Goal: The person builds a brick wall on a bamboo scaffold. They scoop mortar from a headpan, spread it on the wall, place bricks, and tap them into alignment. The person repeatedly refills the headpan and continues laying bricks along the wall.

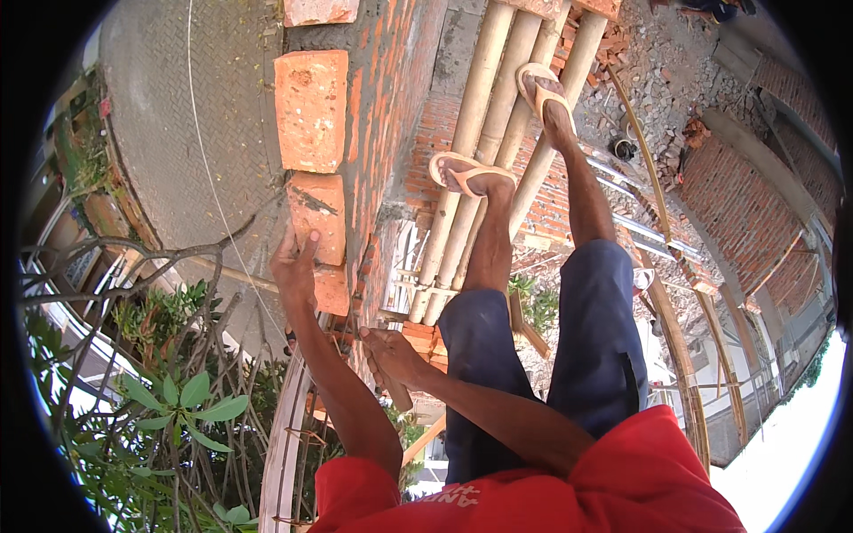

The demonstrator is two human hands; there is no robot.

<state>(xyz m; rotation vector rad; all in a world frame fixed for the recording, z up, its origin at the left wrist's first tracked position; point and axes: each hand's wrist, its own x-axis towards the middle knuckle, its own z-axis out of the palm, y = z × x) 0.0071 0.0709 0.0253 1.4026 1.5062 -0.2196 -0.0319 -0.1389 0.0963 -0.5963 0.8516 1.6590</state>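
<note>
My left hand (296, 271) grips the outer side of an orange-red brick (318, 209) on top of the wall, its thumb resting on the brick's top face. A dark smear marks that face. Another brick (311, 111) lies just beyond it in the same row, and part of a nearer brick (331, 291) shows beside my wrist. Close to the wall's inner side, my right hand (391, 357) is closed round the wooden handle of a trowel (397, 393). The trowel's blade is edge-on and hardly visible.
My sandalled feet stand on bamboo poles (484, 98) right of the brick wall (378, 107). Rubble (653, 98) lies far below. Left of the wall, a string (203, 147) runs above a paved road (178, 71); branches and leaves (182, 404) crowd the near left.
</note>
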